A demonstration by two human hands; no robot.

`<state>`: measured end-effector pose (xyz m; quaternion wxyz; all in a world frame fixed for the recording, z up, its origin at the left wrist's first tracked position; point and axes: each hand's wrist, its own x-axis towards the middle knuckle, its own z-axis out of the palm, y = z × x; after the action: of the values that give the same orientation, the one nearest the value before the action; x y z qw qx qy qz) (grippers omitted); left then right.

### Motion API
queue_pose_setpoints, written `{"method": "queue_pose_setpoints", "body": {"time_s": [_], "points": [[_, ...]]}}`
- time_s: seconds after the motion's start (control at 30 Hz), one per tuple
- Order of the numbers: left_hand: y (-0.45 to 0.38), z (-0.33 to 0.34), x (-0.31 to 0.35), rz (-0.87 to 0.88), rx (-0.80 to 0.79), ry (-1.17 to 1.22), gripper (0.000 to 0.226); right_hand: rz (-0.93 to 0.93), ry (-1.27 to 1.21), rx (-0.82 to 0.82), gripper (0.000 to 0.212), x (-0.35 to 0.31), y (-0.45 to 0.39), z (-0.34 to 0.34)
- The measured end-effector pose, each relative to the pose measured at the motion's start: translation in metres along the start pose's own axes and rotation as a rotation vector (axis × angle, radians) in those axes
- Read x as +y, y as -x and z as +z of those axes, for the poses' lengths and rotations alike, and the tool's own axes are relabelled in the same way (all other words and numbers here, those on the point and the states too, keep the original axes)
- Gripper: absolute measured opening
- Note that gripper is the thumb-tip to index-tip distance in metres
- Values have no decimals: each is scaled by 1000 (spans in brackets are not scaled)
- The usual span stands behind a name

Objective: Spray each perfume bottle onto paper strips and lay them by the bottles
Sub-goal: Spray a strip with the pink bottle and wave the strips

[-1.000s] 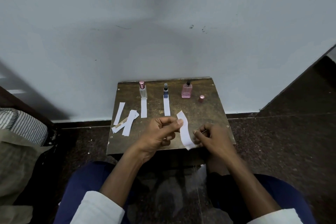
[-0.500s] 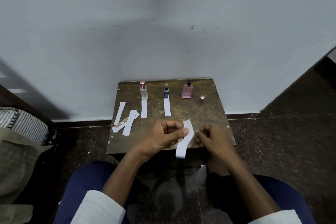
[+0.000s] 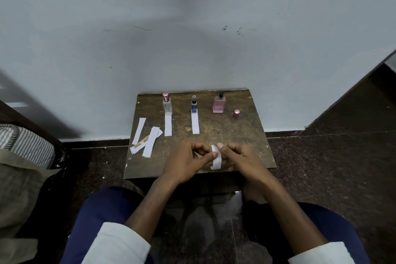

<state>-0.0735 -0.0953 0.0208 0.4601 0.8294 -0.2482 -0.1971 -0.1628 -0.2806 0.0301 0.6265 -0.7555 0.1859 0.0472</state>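
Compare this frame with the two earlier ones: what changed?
The right hand closed in and now pinches the paper strip together with the left hand; the strip hangs shorter, apparently folded. Bottles, pink cap, laid strips and spare pile stayed put.

Both forearms reach forward from white rolled sleeves and converge at centre, wrists roughly level. My left hand (image 3: pixel 186 162) is turned palm inward, fingers curled, with thumb and forefinger extended to the right and pressed against a paper strip (image 3: pixel 216 158) at about its mid-length. My right hand (image 3: pixel 241 159) mirrors it, fingers loosely curled, with the thumb tip up at the strip's top end. The strip stands nearly upright between the two sets of fingertips, its lower end hanging free below them. The two hands almost touch across it.
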Motion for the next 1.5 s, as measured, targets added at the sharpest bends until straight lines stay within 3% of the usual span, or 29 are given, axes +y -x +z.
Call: {"method": "queue_pose_setpoints", "body": {"time_s": [0.13, 0.37, 0.87, 1.1, 1.27, 1.5], "points": [[-2, 0, -5, -21, 39, -39, 13, 19, -38, -17, 42, 2, -1, 1], [-4, 2, -10, -22, 94, -29, 14, 58, -48, -51, 15, 5, -2, 1], [-4, -5, -3, -56, 253, 11, 13, 95, -17, -101, 21, 9, -1, 3], [-7, -8, -6, -87, 302, 26, 16, 95, -7, -191, 12, 9, 0, 2], [-8, -11, -8, -102, 358, 25, 17, 129, 56, -240, 19, 7, 2, 0], [-5, -12, 1, -57, 257, 48, 12, 129, 85, -151, 25, 6, 0, -8]]}}
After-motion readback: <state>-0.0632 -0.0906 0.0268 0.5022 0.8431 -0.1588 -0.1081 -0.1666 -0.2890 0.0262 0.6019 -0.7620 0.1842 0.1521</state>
